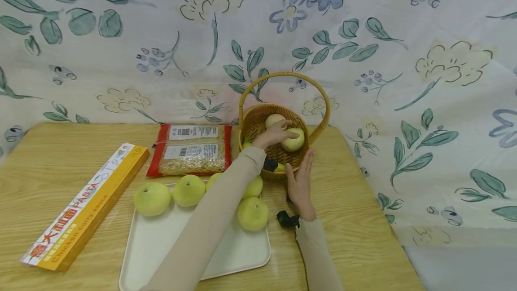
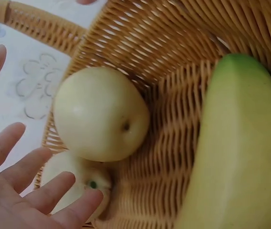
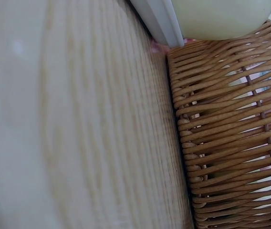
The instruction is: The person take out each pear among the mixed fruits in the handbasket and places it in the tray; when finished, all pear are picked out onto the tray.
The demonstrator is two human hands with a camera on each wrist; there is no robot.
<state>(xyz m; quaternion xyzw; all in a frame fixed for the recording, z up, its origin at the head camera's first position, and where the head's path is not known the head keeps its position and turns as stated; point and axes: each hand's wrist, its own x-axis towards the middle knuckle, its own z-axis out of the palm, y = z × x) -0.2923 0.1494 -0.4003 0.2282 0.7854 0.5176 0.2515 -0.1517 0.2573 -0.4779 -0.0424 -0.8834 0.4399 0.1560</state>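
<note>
My left hand (image 1: 274,134) is over the wicker basket (image 1: 263,110), its fingers spread beside two pale round fruits. One pale fruit (image 2: 102,114) shows a small dimple; the other pale fruit (image 2: 61,171) lies partly behind the fingertips in the left wrist view. A yellow banana with a green tip (image 2: 240,143) is also in the basket. My right hand (image 1: 302,187) stands at the basket's near right side, fingers straight and close to the rim. That hand is out of sight in the right wrist view, where the basket's woven wall (image 3: 235,129) fills the right side.
Several yellow-green round fruits (image 1: 252,213) lie along the far and right edges of a white tray (image 1: 161,255). Behind it is a red-edged clear bag of grains (image 1: 194,158). A yellow pasta box (image 1: 93,210) lies at the left. A floral cloth hangs behind the wooden table.
</note>
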